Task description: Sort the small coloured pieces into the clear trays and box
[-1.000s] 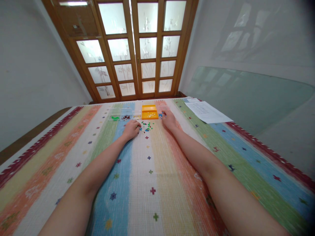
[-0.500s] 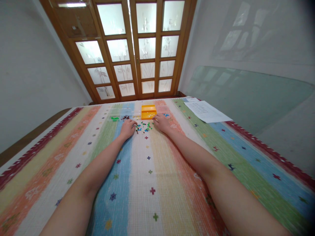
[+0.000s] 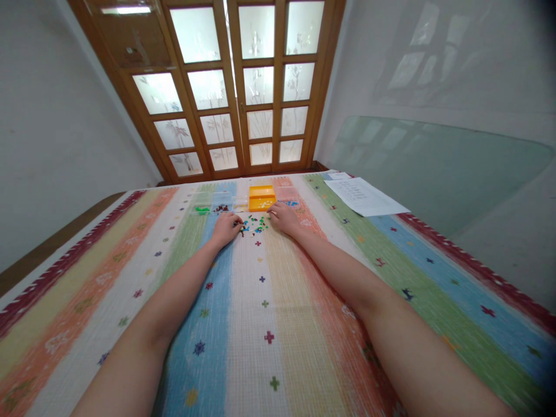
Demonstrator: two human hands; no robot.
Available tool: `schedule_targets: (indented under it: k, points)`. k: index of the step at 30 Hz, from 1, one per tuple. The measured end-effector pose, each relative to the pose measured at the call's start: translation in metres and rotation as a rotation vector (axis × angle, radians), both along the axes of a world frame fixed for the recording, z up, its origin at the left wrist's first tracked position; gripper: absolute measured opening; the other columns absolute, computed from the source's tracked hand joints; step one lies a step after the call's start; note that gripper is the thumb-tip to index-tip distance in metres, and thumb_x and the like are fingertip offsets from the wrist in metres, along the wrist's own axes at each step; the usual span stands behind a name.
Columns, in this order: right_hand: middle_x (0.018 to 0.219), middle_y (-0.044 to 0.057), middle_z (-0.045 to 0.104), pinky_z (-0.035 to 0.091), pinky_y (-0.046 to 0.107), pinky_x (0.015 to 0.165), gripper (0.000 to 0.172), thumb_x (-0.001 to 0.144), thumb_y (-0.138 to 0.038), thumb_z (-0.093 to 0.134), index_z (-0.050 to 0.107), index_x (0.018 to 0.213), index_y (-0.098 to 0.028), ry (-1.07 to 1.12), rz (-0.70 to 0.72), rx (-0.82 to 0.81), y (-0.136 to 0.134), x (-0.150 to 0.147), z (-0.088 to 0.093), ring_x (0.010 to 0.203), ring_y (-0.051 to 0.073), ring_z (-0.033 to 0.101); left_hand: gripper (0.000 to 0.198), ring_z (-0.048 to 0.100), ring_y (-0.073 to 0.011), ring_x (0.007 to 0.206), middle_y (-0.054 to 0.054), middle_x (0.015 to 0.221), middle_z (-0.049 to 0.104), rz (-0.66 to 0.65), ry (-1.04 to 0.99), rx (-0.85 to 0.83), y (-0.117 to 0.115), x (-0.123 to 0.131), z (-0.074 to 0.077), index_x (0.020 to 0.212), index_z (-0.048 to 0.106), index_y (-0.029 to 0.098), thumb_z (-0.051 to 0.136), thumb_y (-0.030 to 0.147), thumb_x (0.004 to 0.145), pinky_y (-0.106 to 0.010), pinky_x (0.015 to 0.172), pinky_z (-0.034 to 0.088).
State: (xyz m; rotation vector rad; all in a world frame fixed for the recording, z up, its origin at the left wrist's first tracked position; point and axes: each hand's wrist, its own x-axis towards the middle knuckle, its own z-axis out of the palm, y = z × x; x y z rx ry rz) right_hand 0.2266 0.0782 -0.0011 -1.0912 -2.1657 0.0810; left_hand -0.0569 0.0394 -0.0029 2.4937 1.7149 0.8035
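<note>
A loose pile of tiny mixed pieces [image 3: 262, 226], green, blue, dark and pale, lies on the striped tablecloth between my two hands. My left hand [image 3: 225, 230] rests at the pile's left edge with its fingers drawn together; a dark speck shows near the fingertips, too small to name. On the right side, my right hand [image 3: 284, 219] has thumb and fingers closed at the pile's edge, and what they hold, if anything, is hidden. Just behind the pile stands an open yellow box [image 3: 262, 190] with pale pieces in its front compartment; my right hand is close to its corner.
Left of the yellow box, clear containers hold green pieces [image 3: 202, 210], dark red-brown pieces [image 3: 222, 208] and yellowish ones. Blue pieces [image 3: 291, 203] sit in a clear container at the right. Printed paper sheets [image 3: 365, 197] lie at the back right, near the table edge.
My left fingertips have turned slightly over the pile's left edge. My right hand has shifted a little to the left, showing more of the blue pieces behind it.
</note>
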Motion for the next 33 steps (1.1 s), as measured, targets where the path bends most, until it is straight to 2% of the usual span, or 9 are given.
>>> schedule_targets:
  k: [3,8,12,16,20,25,29,33]
  points:
    - [0.107,0.009,0.072,0.047,0.033,0.091,0.02,0.101,-0.017,0.057,0.077,0.098,-0.02,0.004,0.006,0.008,0.001,0.0,-0.001,0.102,0.023,0.064,0.014,0.062,-0.0291,0.106,-0.01,0.102,0.072,0.0,0.005,-0.007,0.0,-0.001,-0.001,0.094,0.079,0.022,0.068,0.031,0.092,-0.043,0.099,0.048]
    - [0.106,0.009,0.072,0.046,0.032,0.09,0.021,0.101,-0.017,0.056,0.077,0.098,-0.019,-0.004,0.006,0.009,0.001,0.001,0.0,0.101,0.022,0.064,0.012,0.063,-0.0282,0.101,-0.01,0.1,0.073,-0.016,-0.04,0.026,-0.002,0.001,0.004,0.091,0.074,0.021,0.063,0.025,0.092,-0.042,0.096,0.047]
    - [0.106,0.009,0.072,0.046,0.032,0.09,0.021,0.101,-0.017,0.056,0.077,0.098,-0.019,-0.022,0.004,-0.004,0.002,0.0,-0.001,0.102,0.023,0.064,0.009,0.063,-0.0238,0.086,-0.007,0.092,0.073,0.068,-0.171,-0.009,0.001,-0.005,0.007,0.091,0.069,0.021,0.06,0.023,0.089,-0.037,0.083,0.048]
    - [0.108,0.009,0.072,0.046,0.033,0.091,0.02,0.099,-0.016,0.057,0.077,0.101,-0.02,-0.027,0.001,-0.011,0.004,0.001,-0.003,0.103,0.023,0.064,0.009,0.06,-0.0211,0.077,-0.003,0.084,0.069,0.176,-0.319,0.0,0.01,-0.025,0.007,0.09,0.066,0.022,0.058,0.023,0.086,-0.034,0.077,0.047]
    - [0.108,0.009,0.073,0.046,0.032,0.09,0.02,0.1,-0.017,0.058,0.077,0.102,-0.02,-0.03,0.01,-0.017,0.003,0.001,-0.004,0.101,0.022,0.065,0.011,0.06,-0.0204,0.079,-0.002,0.085,0.066,0.272,-0.58,0.001,0.023,-0.055,0.004,0.092,0.063,0.022,0.056,0.025,0.085,-0.031,0.074,0.049]
    - [0.108,0.008,0.073,0.047,0.032,0.092,0.021,0.1,-0.017,0.056,0.077,0.102,-0.019,-0.007,0.024,-0.021,0.002,0.001,-0.003,0.101,0.022,0.065,0.01,0.059,-0.0221,0.086,-0.004,0.091,0.063,0.42,-0.796,0.049,0.035,-0.091,-0.001,0.095,0.061,0.024,0.06,0.028,0.085,-0.035,0.08,0.052]
    - [0.109,0.008,0.073,0.047,0.032,0.09,0.022,0.099,-0.015,0.056,0.077,0.101,-0.019,0.003,0.024,-0.036,0.001,0.001,-0.003,0.1,0.021,0.065,0.014,0.059,-0.0227,0.084,-0.005,0.093,0.062,0.431,-0.873,0.022,0.042,-0.105,-0.007,0.098,0.061,0.025,0.062,0.036,0.089,-0.039,0.081,0.052]
    - [0.111,0.008,0.074,0.047,0.032,0.092,0.022,0.097,-0.014,0.057,0.077,0.102,-0.02,0.018,0.025,-0.043,0.001,0.001,-0.003,0.102,0.022,0.065,0.022,0.059,-0.0236,0.081,-0.005,0.088,0.061,0.419,-0.865,0.025,0.04,-0.106,-0.007,0.102,0.063,0.024,0.058,0.043,0.092,-0.04,0.078,0.051]
